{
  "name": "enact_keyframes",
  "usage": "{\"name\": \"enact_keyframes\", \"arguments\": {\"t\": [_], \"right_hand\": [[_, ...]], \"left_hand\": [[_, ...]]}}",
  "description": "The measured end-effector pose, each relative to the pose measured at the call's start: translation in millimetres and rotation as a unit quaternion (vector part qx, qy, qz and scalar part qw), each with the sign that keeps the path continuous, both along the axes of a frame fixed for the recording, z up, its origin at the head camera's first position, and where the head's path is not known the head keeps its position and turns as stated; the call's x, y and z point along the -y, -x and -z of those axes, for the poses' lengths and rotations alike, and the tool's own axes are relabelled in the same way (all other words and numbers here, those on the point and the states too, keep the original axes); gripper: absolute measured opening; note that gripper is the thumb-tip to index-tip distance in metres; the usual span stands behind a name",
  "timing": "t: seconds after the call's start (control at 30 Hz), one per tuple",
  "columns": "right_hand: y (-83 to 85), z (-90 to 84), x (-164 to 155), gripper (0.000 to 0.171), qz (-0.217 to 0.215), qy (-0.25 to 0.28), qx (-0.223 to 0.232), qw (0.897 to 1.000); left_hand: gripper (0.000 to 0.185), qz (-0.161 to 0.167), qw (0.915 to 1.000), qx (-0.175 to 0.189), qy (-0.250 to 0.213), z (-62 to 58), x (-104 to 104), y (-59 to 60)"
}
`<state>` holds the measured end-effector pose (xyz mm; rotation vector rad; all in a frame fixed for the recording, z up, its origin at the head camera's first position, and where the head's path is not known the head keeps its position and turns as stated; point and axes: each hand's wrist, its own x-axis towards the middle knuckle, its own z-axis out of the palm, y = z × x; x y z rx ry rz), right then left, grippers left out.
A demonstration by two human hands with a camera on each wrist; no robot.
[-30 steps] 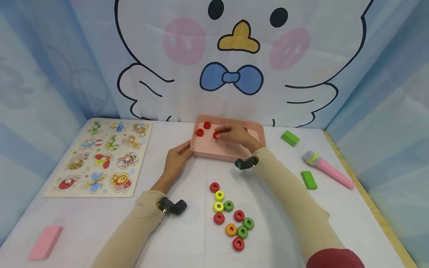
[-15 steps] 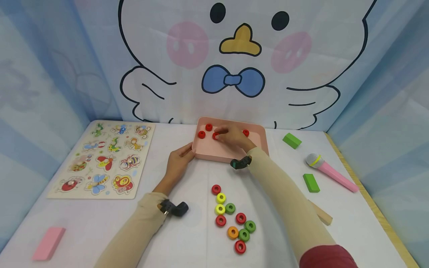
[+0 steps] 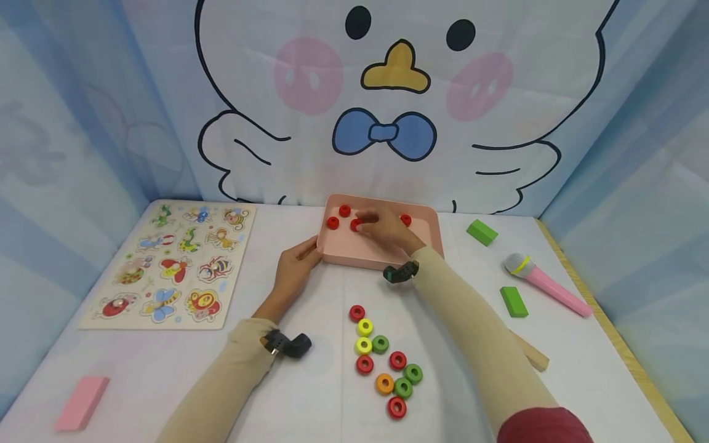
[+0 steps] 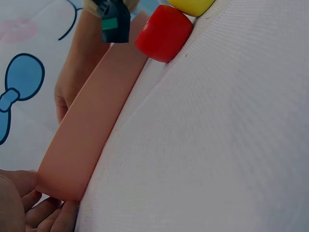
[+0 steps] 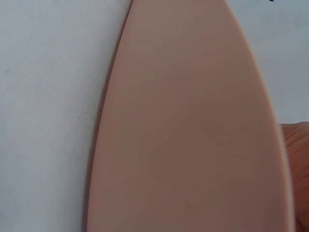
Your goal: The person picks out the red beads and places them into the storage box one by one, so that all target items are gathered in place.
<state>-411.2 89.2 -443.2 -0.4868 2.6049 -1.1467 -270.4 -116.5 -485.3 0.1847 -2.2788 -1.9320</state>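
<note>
A shallow pink tray [image 3: 354, 257] stands at the back of the table against the printed backdrop. My left hand [image 3: 293, 267] grips its left front corner; in the left wrist view the thumb and fingers [image 4: 46, 212] lie around that corner. Inside the tray, my right hand [image 3: 388, 226] pinches a red ring bead [image 3: 354, 226] down at the tray floor. Other red beads [image 3: 332, 223] lie in it, two to the left and one [image 3: 406, 220] behind the right hand. In the right wrist view, the tray wall [image 5: 183, 121] hides the right fingers and the bead.
In front of the tray lie several loose ring beads, red, yellow, green and orange [image 3: 384, 384]. An insect puzzle board [image 3: 166, 264] is at left, a pink block [image 3: 82, 403] near it. At right are green blocks [image 3: 514, 302], a toy microphone [image 3: 548, 286] and a wooden piece [image 3: 533, 354].
The head view has shifted slightly. My right hand has moved slightly left in the tray, showing the red bead behind it; its forearm has shifted left, uncovering the wooden piece. The left hand keeps its place.
</note>
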Motion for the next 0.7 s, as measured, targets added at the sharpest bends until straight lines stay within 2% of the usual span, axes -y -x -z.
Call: {"name": "enact_keyframes", "arguments": {"t": [0.2,0.43,0.7], "right_hand": [[-6.3,-1.2,-11.1,0.039,-0.018,0.016,-0.006,1.0],[-17.0,-12.2,-18.1,0.04,-0.046,0.014,-0.014,0.999],[-34.8,-20.4,-25.1,0.041,-0.086,0.019,-0.049,0.995]], "left_hand": [[0.046,0.003,1.0,0.002,0.003,0.7,0.1,-0.1],[0.046,0.006,1.0,0.003,0.007,0.8,1.6,0.4],[0.045,0.005,0.9999,0.007,0.008,0.8,0.3,1.1]]}}
